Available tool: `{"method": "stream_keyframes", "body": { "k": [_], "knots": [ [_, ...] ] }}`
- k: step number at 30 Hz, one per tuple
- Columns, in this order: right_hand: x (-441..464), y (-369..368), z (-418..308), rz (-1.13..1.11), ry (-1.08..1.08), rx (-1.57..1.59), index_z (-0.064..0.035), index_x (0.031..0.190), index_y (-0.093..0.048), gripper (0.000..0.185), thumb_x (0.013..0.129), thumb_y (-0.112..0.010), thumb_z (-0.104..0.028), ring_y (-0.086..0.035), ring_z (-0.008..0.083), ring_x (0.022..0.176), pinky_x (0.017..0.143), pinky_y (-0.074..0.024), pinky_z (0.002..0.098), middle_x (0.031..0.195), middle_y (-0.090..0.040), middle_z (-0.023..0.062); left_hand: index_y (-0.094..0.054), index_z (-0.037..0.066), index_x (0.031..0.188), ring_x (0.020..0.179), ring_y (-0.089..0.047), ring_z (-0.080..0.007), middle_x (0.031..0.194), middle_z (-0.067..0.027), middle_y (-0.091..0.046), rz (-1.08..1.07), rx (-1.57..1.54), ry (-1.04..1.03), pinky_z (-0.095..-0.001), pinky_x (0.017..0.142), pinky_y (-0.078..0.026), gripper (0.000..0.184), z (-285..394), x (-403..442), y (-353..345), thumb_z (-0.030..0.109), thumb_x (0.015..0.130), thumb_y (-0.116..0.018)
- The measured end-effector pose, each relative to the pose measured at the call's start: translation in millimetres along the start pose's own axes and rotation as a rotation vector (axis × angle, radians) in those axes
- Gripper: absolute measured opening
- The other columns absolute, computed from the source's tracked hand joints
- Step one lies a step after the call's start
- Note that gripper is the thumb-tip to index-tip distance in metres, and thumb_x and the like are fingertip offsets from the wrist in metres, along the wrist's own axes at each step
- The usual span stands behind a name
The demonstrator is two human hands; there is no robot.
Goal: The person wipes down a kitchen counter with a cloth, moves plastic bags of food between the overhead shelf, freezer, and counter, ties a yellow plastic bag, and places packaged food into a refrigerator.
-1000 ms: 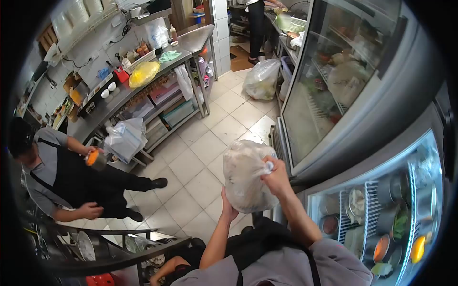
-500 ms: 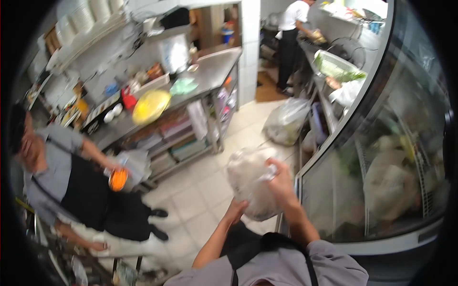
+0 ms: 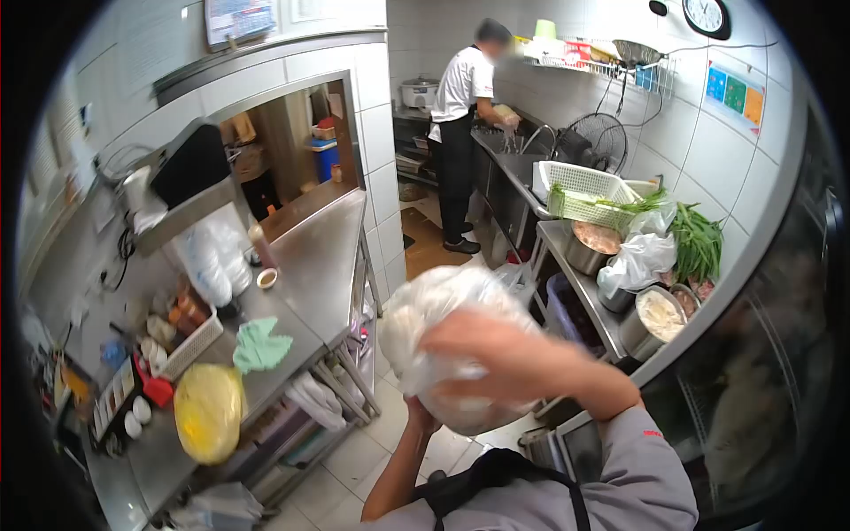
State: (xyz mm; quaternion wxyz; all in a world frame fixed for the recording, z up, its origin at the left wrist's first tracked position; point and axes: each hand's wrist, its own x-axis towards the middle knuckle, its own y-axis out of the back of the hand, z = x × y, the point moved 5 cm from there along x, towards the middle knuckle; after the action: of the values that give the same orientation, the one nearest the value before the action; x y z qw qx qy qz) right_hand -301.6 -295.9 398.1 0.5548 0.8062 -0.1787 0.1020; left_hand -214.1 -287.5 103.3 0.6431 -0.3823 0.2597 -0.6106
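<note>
A bulging, pale, translucent plastic bag (image 3: 429, 296) is held up in front of my chest. My left hand (image 3: 422, 414) grips it from below at its near left side, with most of the fingers hidden behind the plastic. My right hand (image 3: 496, 354) is across the near face of the bag, its fingers apart and smeared by motion. Whether the right hand touches the plastic I cannot tell. The bag's contents look whitish but cannot be made out.
On the left, a steel counter (image 3: 297, 305) bears a yellow wrapped bundle (image 3: 210, 413) and a green cloth (image 3: 262, 344). To the right are a white basket (image 3: 589, 190), green stalks (image 3: 697, 241), metal pots (image 3: 651, 320) and a glass door (image 3: 753, 389). A co-worker (image 3: 458, 115) stands at the back sink.
My view has lifted and turned. My right hand has gone from gripping the bag's upper part to spreading across its near face. The co-worker on the left has left the view.
</note>
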Motion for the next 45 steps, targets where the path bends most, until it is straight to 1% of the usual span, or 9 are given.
{"method": "stream_keyframes", "body": {
  "k": [3, 5, 6, 12, 26, 32, 37, 40, 45],
  "knots": [
    [-16.8, 68.7, 99.5, 0.577, -0.359, -0.529, -0.0005, 0.124, -0.042, 0.060, 0.078, -0.061, -0.033, -0.037, 0.0227, 0.121, 0.098, -0.0317, 0.0356, 0.128, -0.043, 0.0158, -0.037, 0.007, 0.126, 0.108, -0.050, -0.0282, 0.120, -0.0120, -0.049, 0.150, 0.092, 0.042, -0.0442, 0.088, -0.044, 0.077, 41.1, 71.6, -2.7, 0.066, 0.078, -0.037],
    [-55.1, -25.0, 264.2, 0.671, -0.283, 1.100, 0.0018, 0.123, -0.042, 0.057, 0.082, -0.057, -0.035, -0.041, 0.0251, 0.118, 0.101, -0.0308, 0.0363, 0.126, -0.045, 0.0153, -0.038, 0.007, 0.125, 0.105, -0.052, -0.0281, 0.119, -0.0117, -0.050, 0.097, 0.025, 0.119, -0.0440, 0.086, -0.046, 0.071, 31.9, 122.4, 30.6, 0.061, 0.080, -0.040],
    [-58.7, -73.3, 313.4, 0.659, -0.329, 1.496, 0.0018, 0.123, -0.042, 0.056, 0.083, -0.056, -0.034, -0.042, 0.0248, 0.117, 0.100, -0.0314, 0.0360, 0.126, -0.045, 0.0150, -0.039, 0.007, 0.125, 0.106, -0.051, -0.0277, 0.119, -0.0113, -0.049, 0.068, 0.027, 0.180, -0.0435, 0.086, -0.045, 0.069, 19.2, 144.3, 60.4, 0.059, 0.080, -0.040],
    [-28.3, -215.7, 464.2, 0.841, -0.451, 1.960, 0.0013, 0.124, -0.040, 0.049, 0.086, -0.050, -0.028, -0.045, 0.0226, 0.114, 0.098, -0.0349, 0.0342, 0.125, -0.045, 0.0135, -0.032, 0.011, 0.132, 0.116, -0.043, -0.0242, 0.128, -0.0093, -0.044, 0.319, 0.169, 0.438, -0.0423, 0.098, -0.036, 0.076, -1.0, 264.8, 174.5, 0.065, 0.078, -0.040],
    [127.2, -148.1, 729.4, 1.297, -0.321, 1.761, 0.0003, 0.124, -0.040, 0.042, 0.091, -0.040, -0.025, -0.051, 0.0211, 0.107, 0.092, -0.0424, 0.0332, 0.122, -0.048, 0.0122, -0.021, 0.003, 0.134, 0.117, -0.039, -0.0252, 0.126, -0.0135, -0.040, 0.034, 0.361, 0.487, -0.0368, 0.097, -0.034, 0.077, 89.8, 651.6, 220.0, 0.035, 0.077, -0.061],
    [153.9, -83.0, 792.0, 1.671, -0.262, 1.477, 0.0001, 0.123, -0.042, 0.047, 0.090, -0.038, -0.034, -0.053, 0.0230, 0.104, 0.089, -0.0450, 0.0351, 0.119, -0.050, 0.0134, -0.002, 0.006, 0.137, 0.119, -0.034, -0.0244, 0.133, -0.0127, -0.026, -0.487, 0.394, -0.024, -0.0374, 0.098, -0.032, 0.108, 147.6, 774.6, 105.2, 0.029, 0.062, -0.077],
    [168.2, 1.0, 832.9, 1.854, -0.388, 1.096, -0.0002, 0.123, -0.041, 0.050, 0.090, -0.038, -0.037, -0.054, 0.0236, 0.103, 0.088, -0.0454, 0.0360, 0.118, -0.051, 0.0139, -0.008, 0.006, 0.136, 0.118, -0.035, -0.0247, 0.129, -0.0143, -0.029, -0.748, 0.516, -0.129, -0.0363, 0.098, -0.032, 0.116, 122.5, 852.7, 64.7, 0.021, 0.051, -0.086],
    [172.1, 64.8, 862.7, 1.691, -0.039, 1.313, -0.0017, 0.125, -0.039, 0.051, 0.088, -0.042, -0.036, -0.052, 0.0245, 0.105, 0.091, -0.0434, 0.0369, 0.119, -0.050, 0.0137, -0.012, 0.006, 0.135, 0.118, -0.036, -0.0249, 0.129, -0.0147, -0.029, -0.843, 0.529, -0.306, -0.0367, 0.097, -0.033, 0.112, 99.5, 918.1, 39.4, 0.022, 0.052, -0.085],
    [144.1, 175.0, 911.1, 1.728, 0.017, 1.129, -0.0017, 0.126, -0.038, 0.057, 0.084, -0.045, -0.039, -0.053, 0.0270, 0.105, 0.090, -0.0440, 0.0395, 0.119, -0.051, 0.0149, -0.014, 0.005, 0.135, 0.118, -0.037, -0.0240, 0.131, -0.0131, -0.028, -0.983, 0.313, -0.170, -0.0365, 0.098, -0.033, 0.109, 67.4, 1026.9, -42.6, 0.026, 0.055, -0.084]
  ]
}}
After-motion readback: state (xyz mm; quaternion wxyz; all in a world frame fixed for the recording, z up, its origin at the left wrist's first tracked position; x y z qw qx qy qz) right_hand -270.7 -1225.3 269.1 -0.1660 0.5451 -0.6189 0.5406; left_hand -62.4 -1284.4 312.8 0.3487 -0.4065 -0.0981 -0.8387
